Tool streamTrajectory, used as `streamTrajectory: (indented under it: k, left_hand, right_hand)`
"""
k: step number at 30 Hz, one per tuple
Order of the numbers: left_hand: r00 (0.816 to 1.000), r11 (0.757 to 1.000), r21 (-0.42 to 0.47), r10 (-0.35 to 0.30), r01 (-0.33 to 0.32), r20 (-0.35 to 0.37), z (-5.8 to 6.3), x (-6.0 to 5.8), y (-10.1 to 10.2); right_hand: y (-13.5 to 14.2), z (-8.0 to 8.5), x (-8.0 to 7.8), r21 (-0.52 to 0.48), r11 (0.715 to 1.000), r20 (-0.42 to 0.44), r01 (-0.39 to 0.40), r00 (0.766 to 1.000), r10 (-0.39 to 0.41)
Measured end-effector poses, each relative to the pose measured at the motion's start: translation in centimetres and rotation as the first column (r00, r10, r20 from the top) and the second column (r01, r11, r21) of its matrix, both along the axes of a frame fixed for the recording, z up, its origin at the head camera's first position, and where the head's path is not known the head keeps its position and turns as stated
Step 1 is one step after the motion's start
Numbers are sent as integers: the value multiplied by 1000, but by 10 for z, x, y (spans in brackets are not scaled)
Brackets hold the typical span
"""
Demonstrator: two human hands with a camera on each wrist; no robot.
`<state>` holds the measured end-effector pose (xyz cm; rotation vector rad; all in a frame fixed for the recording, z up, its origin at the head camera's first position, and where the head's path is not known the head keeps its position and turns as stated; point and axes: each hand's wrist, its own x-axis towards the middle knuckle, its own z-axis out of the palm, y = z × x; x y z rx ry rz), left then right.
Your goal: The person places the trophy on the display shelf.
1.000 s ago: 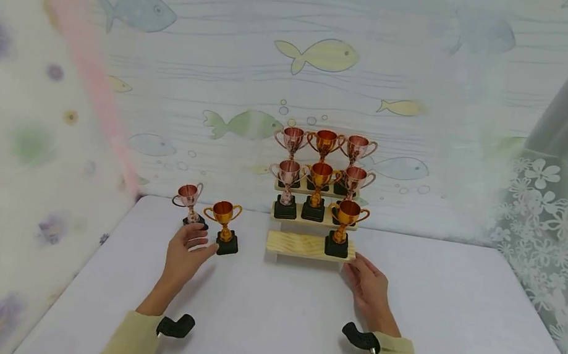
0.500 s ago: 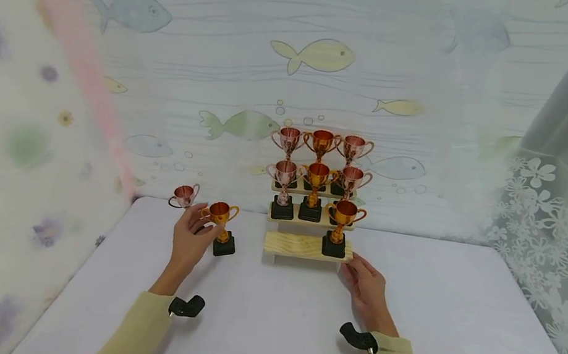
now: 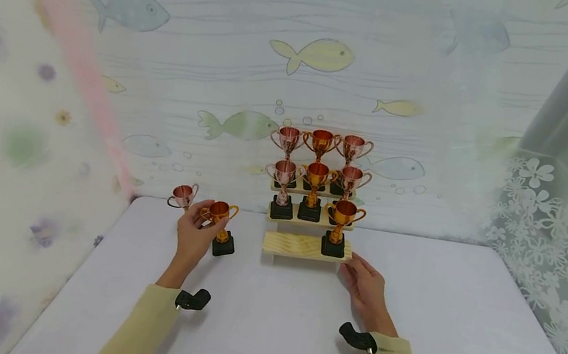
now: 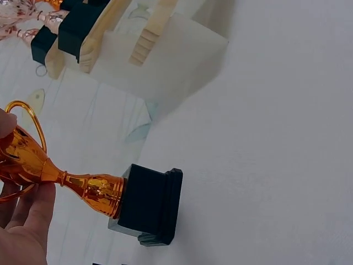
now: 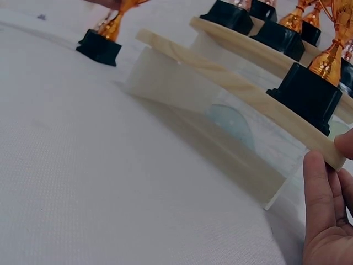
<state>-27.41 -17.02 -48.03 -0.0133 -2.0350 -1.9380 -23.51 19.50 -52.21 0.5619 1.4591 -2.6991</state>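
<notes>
My left hand (image 3: 195,237) holds a gold trophy (image 4: 94,187) by its cup, thumb on one side and fingers on the other. Its black square base (image 3: 224,244) is right at the white tabletop. Partly hidden behind that hand is a pink trophy (image 3: 182,196). At the right, my right hand (image 3: 364,283) pinches the end of the lowest step of a wooden tiered stand (image 3: 292,245), thumb above and fingers beneath (image 5: 317,193). On that step's right end stands another gold trophy (image 3: 334,245); the left part of the step is bare wood.
Pink and gold trophies fill the stand's two upper steps, among them a pink one (image 3: 283,192) and a gold one (image 3: 313,191). A fish-patterned curtain (image 3: 311,81) hangs right behind the white table (image 3: 258,329). Black wrist mounts (image 3: 357,338) sit on both forearms.
My left hand has risen from beside the base of the gold trophy to its cup and taken hold of it. The right hand keeps its grip on the step's end.
</notes>
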Motion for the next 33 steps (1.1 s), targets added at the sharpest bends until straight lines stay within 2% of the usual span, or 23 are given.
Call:
streamTrajectory:
  k: [6,20,24,33]
  left_hand:
    - [1000,1000,-7,5,-5,-2,-5,-2,-1]
    - [1000,1000,-1,-11,11,-29,-4,-3,1]
    - [998,1000,0,-21,21,-58,4,-1,4]
    - [981,998,-23,-59,56,-186,31,6,15]
  right_hand:
    - [0,0,-1,7,1000,11,1,1000,-1]
    - [3,-2,-2,-20,1000,-6,5,1000,-5]
    - [2,-2,-2,-21,1000,1,2,1000,-2]
    - [1,-2,-3,-14,1000,5,4,1000,-4]
